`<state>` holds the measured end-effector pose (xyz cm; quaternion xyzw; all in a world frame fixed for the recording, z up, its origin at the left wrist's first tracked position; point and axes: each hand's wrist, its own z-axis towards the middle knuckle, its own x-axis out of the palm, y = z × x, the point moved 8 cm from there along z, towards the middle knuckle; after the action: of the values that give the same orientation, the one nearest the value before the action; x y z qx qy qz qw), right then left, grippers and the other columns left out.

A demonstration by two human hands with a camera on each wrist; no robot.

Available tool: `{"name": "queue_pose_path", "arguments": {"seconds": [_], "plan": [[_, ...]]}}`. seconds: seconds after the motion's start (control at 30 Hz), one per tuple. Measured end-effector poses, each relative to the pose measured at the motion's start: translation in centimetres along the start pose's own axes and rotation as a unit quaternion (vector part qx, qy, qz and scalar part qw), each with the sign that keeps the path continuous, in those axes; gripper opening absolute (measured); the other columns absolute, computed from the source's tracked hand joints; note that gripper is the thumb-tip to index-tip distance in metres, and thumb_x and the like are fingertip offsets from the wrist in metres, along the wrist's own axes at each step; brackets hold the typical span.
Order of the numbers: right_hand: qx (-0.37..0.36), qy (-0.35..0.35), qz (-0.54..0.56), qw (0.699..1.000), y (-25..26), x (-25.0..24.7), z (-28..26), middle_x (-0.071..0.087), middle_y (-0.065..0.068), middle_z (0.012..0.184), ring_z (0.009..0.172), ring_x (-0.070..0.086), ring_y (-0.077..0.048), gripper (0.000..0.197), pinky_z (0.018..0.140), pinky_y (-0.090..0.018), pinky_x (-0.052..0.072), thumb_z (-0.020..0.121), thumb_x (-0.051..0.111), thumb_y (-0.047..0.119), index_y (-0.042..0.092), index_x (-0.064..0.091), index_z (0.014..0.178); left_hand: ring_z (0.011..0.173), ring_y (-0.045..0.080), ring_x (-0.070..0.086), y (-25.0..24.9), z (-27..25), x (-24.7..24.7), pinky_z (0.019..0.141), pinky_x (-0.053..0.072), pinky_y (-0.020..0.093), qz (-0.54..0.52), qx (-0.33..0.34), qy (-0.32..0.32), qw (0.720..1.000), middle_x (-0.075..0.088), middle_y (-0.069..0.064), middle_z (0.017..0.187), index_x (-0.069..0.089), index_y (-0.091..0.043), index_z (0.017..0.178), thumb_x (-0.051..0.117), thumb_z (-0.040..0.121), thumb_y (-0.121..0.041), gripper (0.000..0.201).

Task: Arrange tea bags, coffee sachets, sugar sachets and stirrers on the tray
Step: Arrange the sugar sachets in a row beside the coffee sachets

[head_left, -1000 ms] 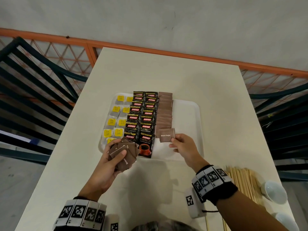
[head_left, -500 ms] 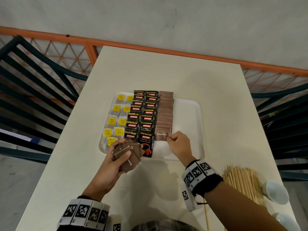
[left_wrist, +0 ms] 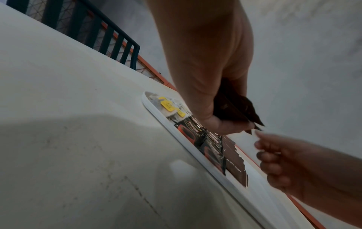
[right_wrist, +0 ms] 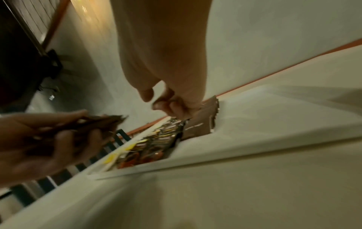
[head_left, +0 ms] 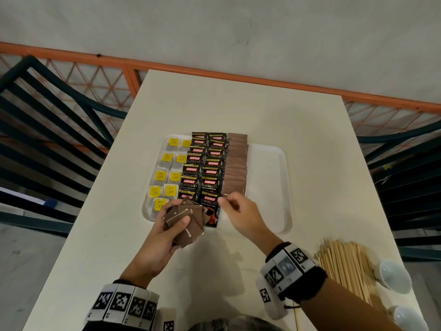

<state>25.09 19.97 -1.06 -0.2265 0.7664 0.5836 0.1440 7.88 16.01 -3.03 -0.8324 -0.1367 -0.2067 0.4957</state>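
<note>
The sugar sachets (head_left: 235, 163) are thin, light paper packets, stiff enough to stay flat but quick to slide over one another, so each is best pinched at an edge or corner between thumb and fingertip. They lie in an overlapping column on the tray (head_left: 269, 168), just right of the coffee sachets (head_left: 202, 173), with the tea bags (head_left: 167, 177) at the tray's left.

The left hand (head_left: 164, 232) clamps a fanned stack of spare sachets (head_left: 185, 220) over the tray's near edge, thumb pressed across the top one. The right hand (head_left: 241, 211) hovers at the near end of the sugar column with loosely curled fingers, thumb and forefinger close together, holding nothing visible.

The stirrers (head_left: 343, 266) lie on the desk (head_left: 238, 106), not yet on the tray.
</note>
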Motion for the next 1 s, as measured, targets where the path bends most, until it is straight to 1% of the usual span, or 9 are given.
{"name": "queue_pose_path", "arguments": {"seconds": [0.17,0.3,0.37,0.43,0.57,0.67,0.83,0.93,1.0], "plan": [[-0.011,0.095,0.064,0.993,1.9,3.3,-3.0,0.055,0.007,0.068,0.059,0.047,-0.005,0.027,0.057,-0.016,0.040,0.073,0.074,0.040,0.021,0.056,0.077,0.091,0.017,0.068,-0.2,-0.2,0.3,0.065,0.058,0.036,0.009,0.012,-0.006,1.000,0.069,-0.007,0.105,0.057,-0.034,0.107,0.084,0.051,-0.036,0.062],[-0.016,0.100,0.054,0.993,1.7,4.0,-2.9,0.055,0.006,0.068,0.061,0.048,-0.006,0.022,0.059,-0.019,0.041,0.074,0.075,0.031,0.024,0.055,0.077,0.088,0.015,0.070,-0.4,-0.3,0.7,0.062,0.057,0.033,0.010,0.010,-0.001,1.000,0.071,-0.008,0.101,0.058,-0.034,0.105,0.085,0.037,-0.058,0.077],[-0.002,0.124,0.082,0.989,1.4,4.4,-2.9,0.058,0.002,0.072,0.063,0.052,-0.010,0.020,0.059,-0.023,0.045,0.076,0.073,0.029,0.026,0.053,0.074,0.088,0.014,0.069,-0.4,-0.3,0.4,0.062,0.057,0.033,-0.001,0.006,-0.011,1.000,0.070,-0.005,0.103,0.060,-0.035,0.103,0.080,0.047,-0.063,0.066],[0.017,0.156,0.127,0.979,1.4,4.6,-3.1,0.060,-0.002,0.073,0.063,0.056,-0.013,0.019,0.059,-0.023,0.049,0.081,0.069,0.020,0.021,0.052,0.074,0.089,0.013,0.069,-0.3,-0.3,0.0,0.060,0.056,0.033,-0.020,-0.001,-0.020,1.000,0.069,-0.004,0.106,0.059,-0.034,0.104,0.070,0.064,-0.056,0.047],[0.049,0.204,0.243,0.947,1.9,4.7,-3.5,0.060,-0.008,0.078,0.062,0.061,-0.017,0.021,0.063,-0.028,0.053,0.087,0.057,0.001,0.014,0.042,0.081,0.086,0.016,0.070,-0.1,-0.4,0.1,0.059,0.056,0.032,-0.024,-0.003,-0.010,1.000,0.070,-0.005,0.104,0.061,-0.032,0.101,0.082,0.058,-0.036,0.048],[0.045,0.251,0.200,0.946,2.4,4.7,-3.7,0.060,-0.006,0.087,0.062,0.061,-0.018,0.027,0.060,-0.026,0.053,0.086,0.053,-0.002,0.020,0.039,0.090,0.077,0.015,0.069,0.1,-0.3,0.1,0.058,0.057,0.029,-0.026,-0.012,-0.010,1.000,0.071,-0.004,0.096,0.059,-0.031,0.098,0.062,0.074,-0.017,0.028],[0.018,0.342,0.120,0.932,2.8,5.3,-4.8,0.061,-0.006,0.092,0.065,0.058,-0.017,0.052,0.057,-0.021,0.049,0.085,0.048,-0.001,0.034,0.031,0.120,0.077,0.017,0.069,-0.1,-0.2,-0.2,0.059,0.056,0.030,-0.020,-0.012,-0.005,1.000,0.071,0.001,0.097,0.062,-0.031,0.095,0.083,0.051,-0.025,0.049],[0.005,0.347,0.122,0.930,2.6,4.8,-4.7,0.057,-0.009,0.100,0.069,0.055,-0.018,0.045,0.054,-0.019,0.047,0.084,0.046,0.001,0.035,0.045,0.113,0.078,0.018,0.069,0.1,-0.2,-0.4,0.057,0.056,0.030,-0.003,-0.010,-0.013,1.000,0.071,0.002,0.100,0.061,-0.031,0.097,0.091,0.040,-0.034,0.064],[0.009,0.315,0.158,0.936,2.2,3.9,-4.1,0.055,-0.005,0.098,0.071,0.055,-0.016,0.033,0.054,-0.020,0.047,0.082,0.046,0.001,0.028,0.053,0.101,0.073,0.020,0.069,0.2,-0.2,-0.8,0.054,0.056,0.029,-0.005,-0.007,-0.033,0.999,0.069,0.003,0.102,0.058,-0.029,0.099,0.077,0.067,-0.016,0.039]]}}
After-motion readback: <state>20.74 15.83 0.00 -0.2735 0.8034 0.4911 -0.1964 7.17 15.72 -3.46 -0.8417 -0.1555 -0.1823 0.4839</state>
